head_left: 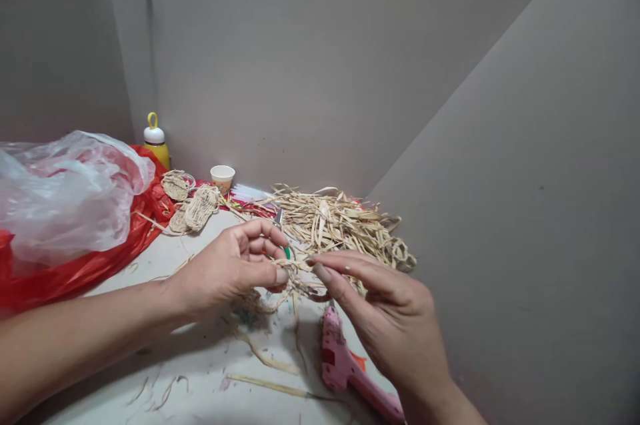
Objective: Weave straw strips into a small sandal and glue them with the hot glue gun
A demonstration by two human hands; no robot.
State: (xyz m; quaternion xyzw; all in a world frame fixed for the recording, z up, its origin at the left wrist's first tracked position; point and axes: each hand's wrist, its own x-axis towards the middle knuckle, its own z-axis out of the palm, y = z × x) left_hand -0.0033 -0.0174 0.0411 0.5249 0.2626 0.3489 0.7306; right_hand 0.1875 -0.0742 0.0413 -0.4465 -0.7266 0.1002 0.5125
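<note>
Between my two hands is a small piece of braided straw (295, 273), pale tan with loose ends. My left hand (245, 261) pinches its left side between thumb and fingers. Thumb and forefinger of my right hand (380, 298) close on a strand at its right side. Part of the braid is hidden behind my fingers. Just below my right hand lies a pink glue gun (343, 358), nozzle pointing away from me. Behind my hands are scissors, whose blades (279, 217) and a bit of green handle show.
Dried straw strips (330, 215) are heaped at the back. Small woven straw soles (201, 208) lie left of a paper cup (223, 177). A yellow bottle (156, 141) stands behind red and clear plastic bags (75, 191). Straw scraps (270, 385) litter the white table (210, 358); grey walls enclose it.
</note>
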